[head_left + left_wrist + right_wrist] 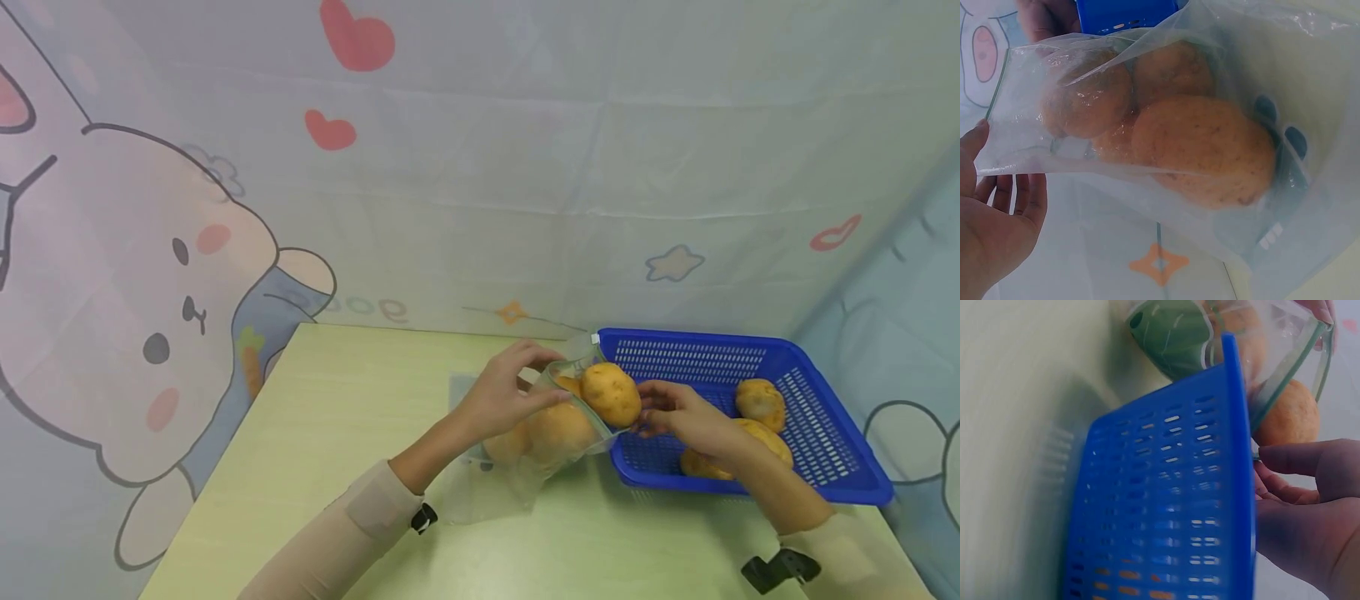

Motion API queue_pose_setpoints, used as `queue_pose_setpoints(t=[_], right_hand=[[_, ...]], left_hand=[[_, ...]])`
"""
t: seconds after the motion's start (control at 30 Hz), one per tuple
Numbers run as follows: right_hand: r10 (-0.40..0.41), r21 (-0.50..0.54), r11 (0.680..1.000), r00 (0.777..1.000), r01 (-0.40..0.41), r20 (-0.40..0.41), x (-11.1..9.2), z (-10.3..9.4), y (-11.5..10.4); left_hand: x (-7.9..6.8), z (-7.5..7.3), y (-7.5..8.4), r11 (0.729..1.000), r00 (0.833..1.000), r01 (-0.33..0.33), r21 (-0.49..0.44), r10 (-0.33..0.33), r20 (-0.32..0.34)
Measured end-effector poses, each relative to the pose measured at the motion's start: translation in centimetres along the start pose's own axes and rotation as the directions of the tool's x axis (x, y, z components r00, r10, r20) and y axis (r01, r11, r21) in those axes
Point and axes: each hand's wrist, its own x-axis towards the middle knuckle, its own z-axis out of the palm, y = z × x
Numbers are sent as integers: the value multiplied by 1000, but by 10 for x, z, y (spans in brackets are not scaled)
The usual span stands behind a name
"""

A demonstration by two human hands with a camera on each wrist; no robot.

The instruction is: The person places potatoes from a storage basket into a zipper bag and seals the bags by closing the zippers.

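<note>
A clear zip bag (480,492) with green edging along its mouth lies tilted on the table, holding several potatoes (1204,150). My left hand (512,392) grips the rim of the mouth, thumb on one side and fingers on the other. One potato (611,394) sits in the opening, partly outside the bag. At the mouth's near right corner, my right hand (686,417) pinches the bag's edge between thumb and fingers, close beside that potato. The right wrist view shows this thumb (1291,457) against the rim corner, above the basket's edge.
A blue perforated basket (690,340) stands on the right of the pale table (360,375), touching or nearly touching the bag. More potatoes (761,403) lie inside it, some partly hidden by my right forearm. A printed cloth (480,167) hangs behind the table.
</note>
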Motion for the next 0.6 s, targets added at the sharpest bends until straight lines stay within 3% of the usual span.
queue_pose_setpoints(t=[0.17, 0.3, 0.47, 0.6], right_hand=[[48, 108, 993, 998, -42, -46, 4, 2, 1], [39, 124, 992, 995, -28, -88, 7, 2, -12], [8, 95, 995, 988, 7, -155, 10, -2, -53], [-51, 50, 997, 978, 63, -203, 13, -7, -98]], left_hand=[[-1, -2, 0, 1000, 1000, 6, -13, -6, -17], [-4, -9, -2, 998, 999, 8, -58, -11, -49], [-5, -29, -6, 988, 993, 5, -155, -24, -115], [-3, -53, 3, 976, 979, -23, -218, -22, -201]])
